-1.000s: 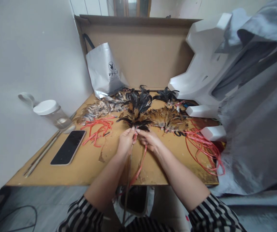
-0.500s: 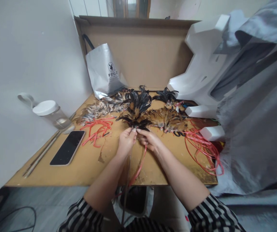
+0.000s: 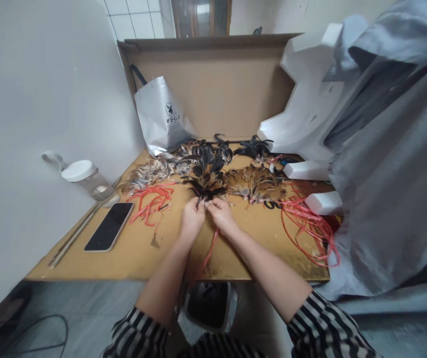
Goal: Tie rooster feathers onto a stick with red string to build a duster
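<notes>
Both my hands meet at the middle of a wooden table (image 3: 131, 258). My left hand (image 3: 192, 219) is closed in a pinch at the base of a bundle of black and brown feathers (image 3: 208, 176). My right hand (image 3: 219, 215) is closed beside it, fingertips on the same bundle, with a red string (image 3: 209, 252) running from under it toward the table's front edge. More brown feathers (image 3: 254, 184) lie just right of the bundle, and grey speckled feathers (image 3: 151, 171) lie to its left.
A black phone (image 3: 109, 226) and thin sticks (image 3: 73, 233) lie at the left, by a lidded jar (image 3: 86, 180). Loose red strings lie left (image 3: 153, 199) and right (image 3: 308, 228). A silver bag (image 3: 161, 117), cardboard backing (image 3: 220, 84), white foam pieces (image 3: 310, 109) and grey cloth (image 3: 392, 189) ring the table.
The view has shifted slightly, so the table sits a little lower and farther. My hands have drawn closer together at the base of the feather bundle.
</notes>
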{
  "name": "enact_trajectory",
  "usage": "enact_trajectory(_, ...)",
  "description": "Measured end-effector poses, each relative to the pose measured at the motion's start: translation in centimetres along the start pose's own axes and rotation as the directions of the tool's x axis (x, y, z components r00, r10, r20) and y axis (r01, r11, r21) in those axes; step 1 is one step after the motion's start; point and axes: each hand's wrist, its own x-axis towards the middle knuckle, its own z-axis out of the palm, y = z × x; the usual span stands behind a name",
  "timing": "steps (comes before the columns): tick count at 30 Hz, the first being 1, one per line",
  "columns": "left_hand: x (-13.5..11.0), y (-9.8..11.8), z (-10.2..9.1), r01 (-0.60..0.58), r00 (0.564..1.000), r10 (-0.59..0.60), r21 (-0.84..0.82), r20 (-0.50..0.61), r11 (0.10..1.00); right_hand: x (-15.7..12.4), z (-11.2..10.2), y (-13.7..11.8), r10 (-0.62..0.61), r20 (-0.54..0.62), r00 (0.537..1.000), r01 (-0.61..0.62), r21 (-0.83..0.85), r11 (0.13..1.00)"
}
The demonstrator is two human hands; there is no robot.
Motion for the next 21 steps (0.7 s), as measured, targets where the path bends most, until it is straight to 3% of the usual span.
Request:
enact_trajectory(3, 0.0, -0.2, 0.1, -0.008, 0.999, 0.011, 0.084, -0.036, 0.996, -0.2, -0.1, 0.3, -0.134, 0.000, 0.991, 0.133, -0.097, 0.986)
enact_trajectory(7, -0.2, 0.3, 0.2, -0.040, 0.997, 0.051, 0.159, -0.065, 0.986, -0.4, -0.1, 0.3, -0.192, 0.003, 0.981, 0.191, -0.103, 0.976)
enact_trajectory(11, -0.6, 1.3, 0.2, -0.112, 0.984, 0.144, 0.265, -0.104, 0.958, -0.4, -0.1, -0.1, -0.129, -0.042, 0.991, 0.128, -0.018, 0.992)
enact_trajectory(14, -0.9, 1.7, 0.2, -0.148, 0.974, 0.200, 0.368, -0.106, 0.918, -0.2, -0.4, -0.2, -0.074, -0.042, 0.996, 0.072, -0.046, 0.996)
enact_trajectory(17, -1.3, 1.9, 0.3, -0.157, 0.971, 0.219, 0.432, -0.098, 0.888, 0.2, -0.7, -0.1, -0.059, -0.031, 0.998, 0.056, -0.071, 0.996)
enact_trajectory(21, -1.8, 1.7, 0.9, -0.156, 0.972, 0.227, 0.547, -0.063, 0.822, 0.5, -0.9, 0.1, 0.003, -0.052, 0.999, -0.002, 0.032, 0.999)
